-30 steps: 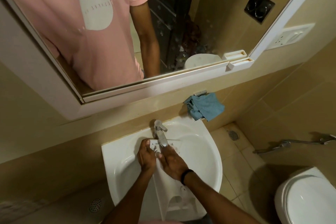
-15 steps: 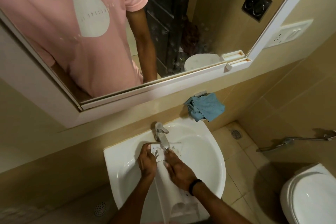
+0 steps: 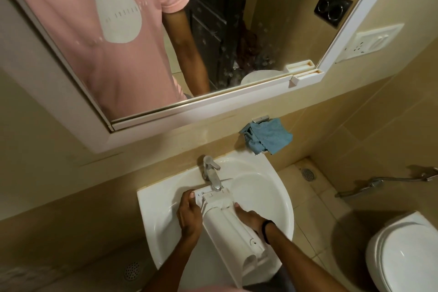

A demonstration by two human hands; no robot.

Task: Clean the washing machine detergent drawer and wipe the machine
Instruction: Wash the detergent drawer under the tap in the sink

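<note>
Detergent drawer point(image 3: 227, 225) is held lengthwise over the sink point(image 3: 151, 199), far end right under the faucet point(image 3: 212, 173) at the sink's back edge, near end sticking out past the sink's front rim. Left hand point(image 3: 189, 216) grip: fingers curled round the drawer's left wall, thumb up on the far corner. Right hand point(image 3: 248, 217), black band on the wrist, sits against the right wall, grip mostly hidden behind the drawer, so can't tell if it's wrapped or flat. Blue cloth point(image 3: 267, 136) hangs on the wall just above the sink's back right corner, mirror point(image 3: 213, 31) above the sink, toilet point(image 3: 407, 256) to the sink's right.
</note>
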